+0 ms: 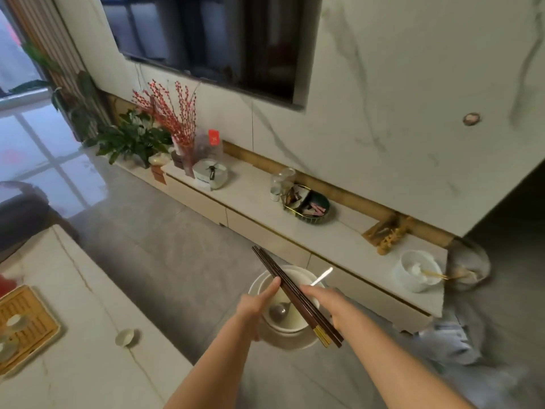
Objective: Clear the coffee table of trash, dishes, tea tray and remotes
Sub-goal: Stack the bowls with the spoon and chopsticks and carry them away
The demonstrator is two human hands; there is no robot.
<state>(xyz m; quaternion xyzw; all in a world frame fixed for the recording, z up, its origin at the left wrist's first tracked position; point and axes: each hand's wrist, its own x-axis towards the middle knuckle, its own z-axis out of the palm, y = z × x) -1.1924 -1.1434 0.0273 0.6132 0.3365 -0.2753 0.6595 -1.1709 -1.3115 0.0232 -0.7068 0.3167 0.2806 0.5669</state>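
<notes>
I am carrying a stack of cream ceramic dishes [283, 335], a round bowl sitting on a wider plate, out over the grey floor and clear of the pale marble coffee table [73, 335], which lies to my left. My left hand [255, 305] grips the stack's near-left rim, thumb laid up over the bowl's edge; my right hand [323, 299] holds the right rim, though I cannot tell how its fingers curl underneath. The hands sit apart, one on each side, at about the same height. A pair of dark wooden chopsticks with gold ends [295, 293] lies across the bowl, long axis running from the far left down to the near right, the gold ends jutting past the rim by my right wrist. A spoon [278, 311] rests inside and a white handle [323, 277] pokes out beyond. I judge the stack must stay level, or the chopsticks will slide off toward my right. Back on the table wait a bamboo tea tray [29, 323] and a small pale cup [126, 337].
</notes>
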